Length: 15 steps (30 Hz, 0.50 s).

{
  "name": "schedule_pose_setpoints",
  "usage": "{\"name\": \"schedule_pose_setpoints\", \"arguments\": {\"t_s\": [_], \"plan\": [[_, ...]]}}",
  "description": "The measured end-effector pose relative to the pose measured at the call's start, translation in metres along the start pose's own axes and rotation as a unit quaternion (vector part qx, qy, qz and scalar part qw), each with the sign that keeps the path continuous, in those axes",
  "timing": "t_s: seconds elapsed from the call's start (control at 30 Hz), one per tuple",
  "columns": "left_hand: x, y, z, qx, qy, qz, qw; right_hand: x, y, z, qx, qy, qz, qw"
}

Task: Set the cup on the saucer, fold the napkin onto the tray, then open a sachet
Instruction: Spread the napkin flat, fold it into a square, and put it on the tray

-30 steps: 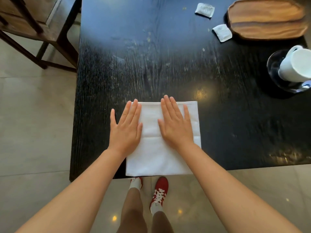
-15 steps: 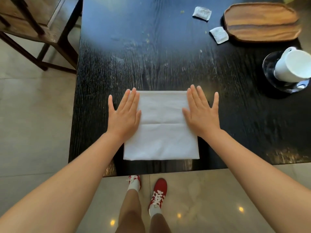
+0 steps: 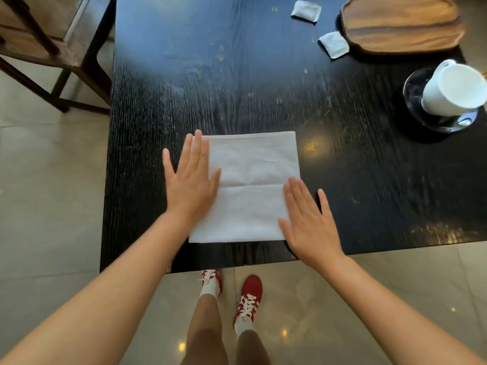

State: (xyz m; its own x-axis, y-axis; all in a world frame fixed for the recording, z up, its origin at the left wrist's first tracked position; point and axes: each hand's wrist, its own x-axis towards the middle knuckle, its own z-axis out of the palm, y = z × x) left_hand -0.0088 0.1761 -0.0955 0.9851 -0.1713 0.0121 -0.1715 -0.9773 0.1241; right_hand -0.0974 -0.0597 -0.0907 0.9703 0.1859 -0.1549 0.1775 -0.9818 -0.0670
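both flat hands, fingers straight, have slid outward to the napkin (image 3: 250, 185)'s side edges near the worktop (image 3: 263, 88)'s front edge: left hand (image 3: 191, 185), right hand (image 3: 308, 222), smoothing done, folding next.

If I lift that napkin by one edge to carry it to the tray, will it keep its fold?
Probably not: the napkin looks thin and limp, with only a soft crease. Lying flat on the table, it should slide easily, so support it underneath.

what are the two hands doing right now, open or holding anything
Left hand: open, fingers straight, resting flat on the left edge of the napkin.
Right hand: open, fingers straight, flat at the napkin's near right corner, holding nothing.
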Motion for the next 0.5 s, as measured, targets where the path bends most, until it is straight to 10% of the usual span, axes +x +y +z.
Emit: {"name": "schedule_pose_setpoints", "arguments": {"t_s": [0.17, 0.5], "plan": [[-0.052, 0.066, 0.006, -0.04, -0.045, 0.163, 0.985, 0.001, -0.001, 0.003, 0.001, -0.007, 0.008, 1.0], [-0.083, -0.003, 0.006, 0.027, -0.103, 0.077, 0.991, 0.0, 0.0, 0.002, -0.003, 0.003, 0.002, 1.0]]}}
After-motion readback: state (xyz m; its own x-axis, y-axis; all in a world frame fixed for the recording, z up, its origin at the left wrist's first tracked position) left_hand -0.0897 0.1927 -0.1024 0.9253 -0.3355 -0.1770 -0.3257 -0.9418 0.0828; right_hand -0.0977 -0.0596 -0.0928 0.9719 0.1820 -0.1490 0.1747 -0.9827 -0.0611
